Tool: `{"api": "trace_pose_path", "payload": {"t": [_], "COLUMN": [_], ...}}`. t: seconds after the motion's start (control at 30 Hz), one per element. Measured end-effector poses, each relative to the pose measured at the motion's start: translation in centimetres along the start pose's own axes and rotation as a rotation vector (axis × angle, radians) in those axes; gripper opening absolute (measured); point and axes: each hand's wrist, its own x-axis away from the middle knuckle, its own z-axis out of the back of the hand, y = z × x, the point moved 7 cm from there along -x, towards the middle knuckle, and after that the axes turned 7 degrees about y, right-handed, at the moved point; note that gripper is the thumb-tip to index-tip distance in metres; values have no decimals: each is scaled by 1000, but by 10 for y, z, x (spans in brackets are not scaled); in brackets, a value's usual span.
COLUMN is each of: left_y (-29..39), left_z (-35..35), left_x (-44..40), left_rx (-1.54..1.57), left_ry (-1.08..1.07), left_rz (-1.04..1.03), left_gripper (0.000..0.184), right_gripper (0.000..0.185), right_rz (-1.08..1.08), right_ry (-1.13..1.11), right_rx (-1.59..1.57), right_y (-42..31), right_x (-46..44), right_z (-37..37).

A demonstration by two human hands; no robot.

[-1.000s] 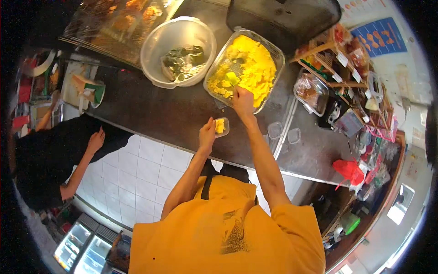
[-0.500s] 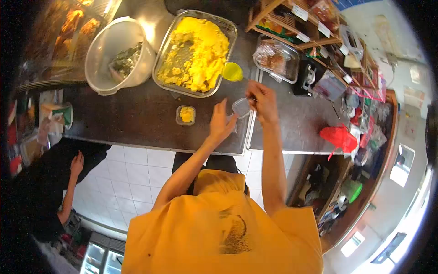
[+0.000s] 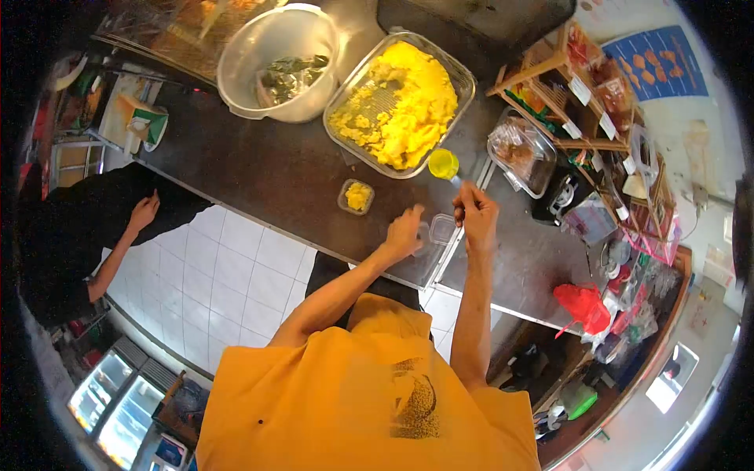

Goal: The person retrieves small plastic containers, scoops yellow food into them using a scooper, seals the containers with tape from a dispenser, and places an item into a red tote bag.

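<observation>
My right hand point(image 3: 476, 213) grips the handle of a yellow-green scoop point(image 3: 444, 164), raised over the counter by the glass tray's corner. Yellow crumbly food point(image 3: 412, 106) fills much of that tray point(image 3: 339, 141), with a thinner patch at its left. A small clear cup with yellow food point(image 3: 357, 196) stands on the counter, apart from both hands. My left hand point(image 3: 404, 234) is low over the counter beside small clear containers point(image 3: 442, 228); its fingers are blurred, and whether they hold one cannot be made out.
A translucent tub point(image 3: 236, 74) with a foil-like packet stands left of the tray. On the right are a clear box point(image 3: 522, 153), a wooden rack point(image 3: 550, 74) and a red bag point(image 3: 581, 308). Another person's hand point(image 3: 144, 212) shows at the left.
The scoop has left the tray in my right hand. My left hand has let go of the filled cup and moved right, to the small containers. The camera view has shifted.
</observation>
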Motion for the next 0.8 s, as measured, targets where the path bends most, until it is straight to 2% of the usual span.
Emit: {"api": "trace_pose_path", "payload": {"t": [0.07, 0.1, 0.17, 0.2, 0.23, 0.3, 0.37, 0.47, 0.57, 0.67, 0.7, 0.8], "left_y": [-31, -36, -43, -51, -59, -93, -118, -144, -167, -183, -186, -192], "left_z": [-13, -2, 29, 49, 71, 115, 165, 214, 228, 232, 235, 238], "left_x": [12, 20, 42, 48, 54, 58, 59, 59, 56, 56, 54, 53], "left_rx": [232, 310, 470, 624, 779, 755, 722, 804, 898, 887, 891, 905], "left_ry": [12, 48, 108, 71, 33, 83, 300, 395, 421, 388, 380, 332], "left_rz": [-87, -101, -125, 16, 156, 313, 407, 523, 526, 556, 569, 590], "left_gripper": [50, 48, 46, 43, 42, 35, 39, 36, 36, 35, 35, 35], "right_gripper": [28, 24, 19, 17, 15, 11, 10, 11, 10, 7, 6, 7], "right_rz": [-15, 98, 492, 693, 776, 939, 833, 766, 812, 827, 772, 821], "right_ry": [-2, 18, -35, -58, -52, -36, 32, 26, 31, 168, 324, 307], "right_rx": [158, 344, 614, 743, 835, 1021, 1174, 1272, 1326, 1317, 1214, 1215], "right_y": [11, 12, -13, -23, -26, -27, -8, 35, 41, -20, -21, 1], "right_x": [-1, -6, -11, -12, -20, -27, -33, -42, -40, -31, -39, -44], "right_z": [-12, -26, -77, -104, -128, -170, -185, -206, -231, -226, -212, -221]}}
